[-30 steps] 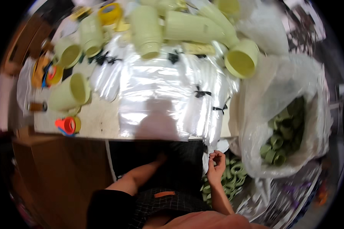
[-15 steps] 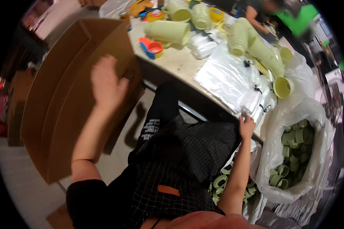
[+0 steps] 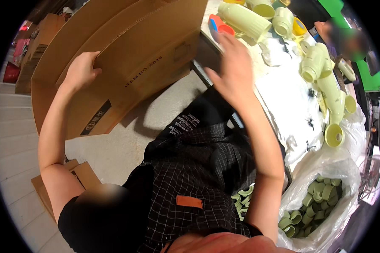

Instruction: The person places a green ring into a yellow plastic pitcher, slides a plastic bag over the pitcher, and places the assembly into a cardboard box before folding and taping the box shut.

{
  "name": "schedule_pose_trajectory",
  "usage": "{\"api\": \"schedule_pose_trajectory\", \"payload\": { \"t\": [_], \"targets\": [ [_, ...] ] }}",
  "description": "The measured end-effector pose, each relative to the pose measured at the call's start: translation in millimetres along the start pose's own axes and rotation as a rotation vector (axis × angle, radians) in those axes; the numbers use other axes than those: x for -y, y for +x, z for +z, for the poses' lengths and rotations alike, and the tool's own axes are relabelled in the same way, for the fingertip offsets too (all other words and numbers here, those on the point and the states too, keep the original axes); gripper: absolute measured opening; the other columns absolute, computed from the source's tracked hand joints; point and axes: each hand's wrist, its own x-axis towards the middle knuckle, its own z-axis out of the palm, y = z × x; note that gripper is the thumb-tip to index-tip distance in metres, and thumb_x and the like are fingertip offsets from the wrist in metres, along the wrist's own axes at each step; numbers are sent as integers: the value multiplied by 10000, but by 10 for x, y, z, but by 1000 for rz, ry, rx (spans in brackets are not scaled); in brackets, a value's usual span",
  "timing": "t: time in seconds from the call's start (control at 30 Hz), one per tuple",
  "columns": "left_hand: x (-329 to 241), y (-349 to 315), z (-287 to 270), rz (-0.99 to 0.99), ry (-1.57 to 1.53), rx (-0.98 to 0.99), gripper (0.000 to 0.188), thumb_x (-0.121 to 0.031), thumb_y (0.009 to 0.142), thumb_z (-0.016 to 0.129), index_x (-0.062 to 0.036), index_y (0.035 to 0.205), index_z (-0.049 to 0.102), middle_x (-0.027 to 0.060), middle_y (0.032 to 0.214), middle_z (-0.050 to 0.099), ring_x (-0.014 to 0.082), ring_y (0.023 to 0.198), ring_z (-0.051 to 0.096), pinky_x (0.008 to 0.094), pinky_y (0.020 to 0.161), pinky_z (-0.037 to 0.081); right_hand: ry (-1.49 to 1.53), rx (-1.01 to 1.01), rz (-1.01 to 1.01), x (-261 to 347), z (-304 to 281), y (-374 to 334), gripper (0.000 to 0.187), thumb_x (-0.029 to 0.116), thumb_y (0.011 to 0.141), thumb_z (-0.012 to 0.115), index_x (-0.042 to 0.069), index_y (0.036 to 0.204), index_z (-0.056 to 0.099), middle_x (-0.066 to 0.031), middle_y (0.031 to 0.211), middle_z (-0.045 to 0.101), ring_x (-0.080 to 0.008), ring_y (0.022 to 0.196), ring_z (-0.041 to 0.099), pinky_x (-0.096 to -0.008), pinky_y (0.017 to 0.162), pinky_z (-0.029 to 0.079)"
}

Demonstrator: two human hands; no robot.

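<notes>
A large brown cardboard box [image 3: 126,55] stands on the floor at my left, tipped toward me. My left hand [image 3: 82,69] grips the edge of its flap. My right hand [image 3: 232,69] is raised in the air beside the box's right side, fingers spread, holding nothing. It hovers near the table edge [image 3: 207,76], below stacks of pale green plastic cups [image 3: 247,19].
The table carries clear plastic bags [image 3: 291,105], more pale green cup stacks [image 3: 325,80] and coloured lids [image 3: 221,25]. A white bag of green rings [image 3: 316,202] sits at the lower right. Flattened cardboard [image 3: 78,173] lies on the floor. Another person [image 3: 346,42] is across the table.
My view turned left toward the box. My left hand went from open on the box to gripping its flap. My right hand rose from the table's edge into the air beside the box.
</notes>
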Motion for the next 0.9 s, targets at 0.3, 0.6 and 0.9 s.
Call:
{"api": "schedule_pose_trajectory", "payload": {
  "t": [0.3, 0.6, 0.9],
  "targets": [
    [-188, -724, 552, -69, 94, -285, 424, 90, 752, 599, -73, 1138, 669, 179, 991, 685, 349, 893, 672, 398, 755, 543, -230, 369, -337, 299, 1438, 1289, 278, 137, 742, 683, 126, 1019, 656, -59, 910, 680, -273, 867, 667, -393, 760, 504],
    [-841, -1011, 2523, 45, -87, 90, 816, -295, 741, 819, -20, 1415, 450, 219, 1560, 287, 396, 1433, 295, 499, 1179, 267, -88, 637, 136, -49, 1817, -1089, 640, 230, 814, 704, 55, 1394, 498, -242, 1491, 409, -373, 1365, 437, -541, 1079, 387],
    [-555, 938, 1702, -182, -64, 387, 738, -361, 660, 890, -6, 1208, 547, 206, 1065, 684, 361, 1044, 656, 445, 854, 536, 527, 17, 851, -922, 931, -590, 658, 161, 807, 752, 14, 1378, 459, -181, 1274, 593, -312, 1214, 563, -397, 1010, 452]
  ]
}}
